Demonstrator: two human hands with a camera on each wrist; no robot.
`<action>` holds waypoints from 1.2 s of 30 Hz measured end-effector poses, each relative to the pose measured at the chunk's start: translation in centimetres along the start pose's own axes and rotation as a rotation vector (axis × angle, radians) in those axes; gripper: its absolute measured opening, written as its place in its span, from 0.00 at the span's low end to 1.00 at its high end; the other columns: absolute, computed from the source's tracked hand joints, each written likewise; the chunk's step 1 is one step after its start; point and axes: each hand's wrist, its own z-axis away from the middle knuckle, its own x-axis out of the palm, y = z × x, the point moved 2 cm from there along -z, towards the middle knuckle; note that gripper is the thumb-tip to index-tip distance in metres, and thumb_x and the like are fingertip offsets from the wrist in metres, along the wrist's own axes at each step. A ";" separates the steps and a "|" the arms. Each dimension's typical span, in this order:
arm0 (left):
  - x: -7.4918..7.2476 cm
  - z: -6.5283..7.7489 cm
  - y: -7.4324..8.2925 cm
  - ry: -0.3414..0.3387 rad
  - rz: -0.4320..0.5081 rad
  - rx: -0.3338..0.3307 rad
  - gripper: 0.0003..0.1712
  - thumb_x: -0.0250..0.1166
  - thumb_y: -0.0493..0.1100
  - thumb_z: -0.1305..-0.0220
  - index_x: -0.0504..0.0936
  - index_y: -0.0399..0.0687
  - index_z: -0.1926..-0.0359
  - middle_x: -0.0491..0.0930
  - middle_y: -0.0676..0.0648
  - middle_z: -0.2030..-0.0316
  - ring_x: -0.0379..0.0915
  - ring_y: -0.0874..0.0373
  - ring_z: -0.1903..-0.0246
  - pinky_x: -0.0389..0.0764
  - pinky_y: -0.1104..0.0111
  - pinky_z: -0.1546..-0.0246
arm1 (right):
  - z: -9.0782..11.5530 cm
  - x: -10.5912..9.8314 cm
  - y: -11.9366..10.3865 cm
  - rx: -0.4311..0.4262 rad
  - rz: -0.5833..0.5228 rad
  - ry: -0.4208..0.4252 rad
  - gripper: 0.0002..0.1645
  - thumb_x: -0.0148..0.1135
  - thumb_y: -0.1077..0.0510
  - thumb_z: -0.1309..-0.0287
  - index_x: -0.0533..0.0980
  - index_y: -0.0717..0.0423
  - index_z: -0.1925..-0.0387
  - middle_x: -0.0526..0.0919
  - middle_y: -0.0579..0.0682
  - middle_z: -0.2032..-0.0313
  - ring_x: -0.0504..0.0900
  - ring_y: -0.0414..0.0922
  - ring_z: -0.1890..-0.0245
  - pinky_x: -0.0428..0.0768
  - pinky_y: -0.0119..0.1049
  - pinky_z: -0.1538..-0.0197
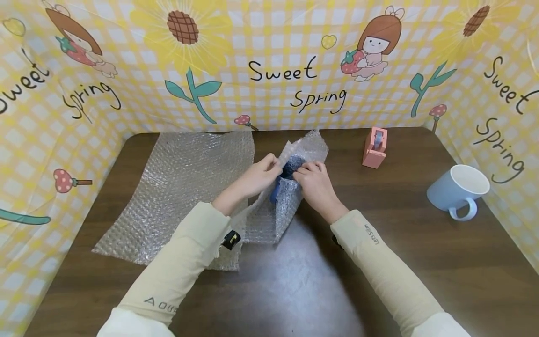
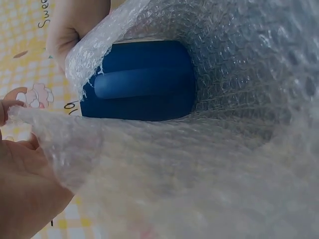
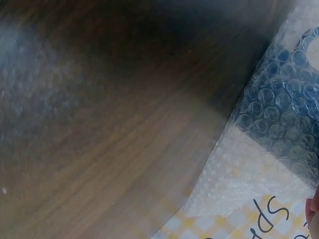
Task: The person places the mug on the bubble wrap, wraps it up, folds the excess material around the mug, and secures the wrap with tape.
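Note:
A dark blue mug [image 2: 174,102] stands partly wrapped in a piece of bubble wrap [image 1: 288,210] at the middle of the table, its handle facing me. In the left wrist view the wrap opens around that handle. My left hand [image 1: 263,175] pinches a free edge of the wrap between thumb and fingers, just left of the mug's rim. On the other side my right hand [image 1: 316,185] grips the wrap against the rim, fingers curled over it. The right wrist view shows bubbles [image 3: 279,112] lying over the mug's blue side, with only a fingertip in sight.
A larger bubble wrap sheet [image 1: 193,173] lies flat on the left, under my left forearm. A pink tape dispenser [image 1: 375,149] stands at the back right. Further right is a light blue mug [image 1: 448,189]. Patterned cloth [image 1: 269,42] walls the table's back and sides.

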 end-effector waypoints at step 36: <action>3.1 -3.7 -2.1 0.335 0.611 -0.195 0.32 0.71 0.40 0.44 0.70 0.40 0.40 0.74 0.40 0.49 0.69 0.55 0.53 0.71 0.71 0.55 | 0.3 0.3 0.1 0.011 -0.004 0.059 0.13 0.60 0.74 0.56 0.80 0.55 0.71 0.87 0.48 0.64 0.79 0.49 0.55 0.68 0.47 0.44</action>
